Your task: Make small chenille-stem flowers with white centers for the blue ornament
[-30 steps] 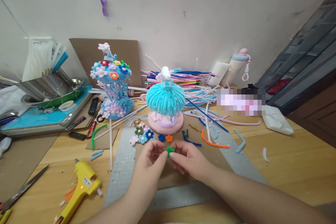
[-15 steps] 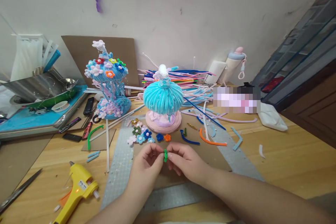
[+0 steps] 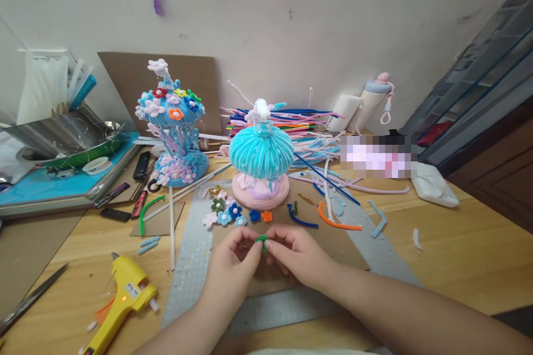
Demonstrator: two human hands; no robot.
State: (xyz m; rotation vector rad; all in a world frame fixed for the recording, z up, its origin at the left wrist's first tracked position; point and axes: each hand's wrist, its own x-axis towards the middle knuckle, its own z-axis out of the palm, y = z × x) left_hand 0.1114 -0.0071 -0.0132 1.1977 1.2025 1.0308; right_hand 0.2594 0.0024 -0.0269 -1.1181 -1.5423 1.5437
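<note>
My left hand (image 3: 236, 255) and my right hand (image 3: 296, 249) meet over the cardboard, both pinching a small green pipe-cleaner flower (image 3: 262, 241) between thumbs and fingertips. Part of the flower is hidden by the fingers. Just beyond lie a dark blue flower (image 3: 254, 215) and an orange flower (image 3: 267, 216). To their left is a cluster of small flowers (image 3: 225, 217), several with pale centres. Behind them stands a turquoise ribbed dome (image 3: 261, 152) on a round pink base (image 3: 245, 194). A bent dark blue pipe cleaner (image 3: 302, 223) lies beyond my right hand.
A yellow glue gun (image 3: 129, 294) and scissors (image 3: 33, 299) lie at left. A flower-covered blue model (image 3: 170, 111) stands at the back left, near a metal pot (image 3: 62, 133). Bundled pipe cleaners (image 3: 283, 122) fill the back. An orange pipe cleaner (image 3: 341, 226) lies right on the grey mat (image 3: 391, 272).
The green flower has turned between my fingertips, from upright and edge-on to a wider side-to-side spread. Both hands keep their pinch in nearly the same place. The view has shifted slightly.
</note>
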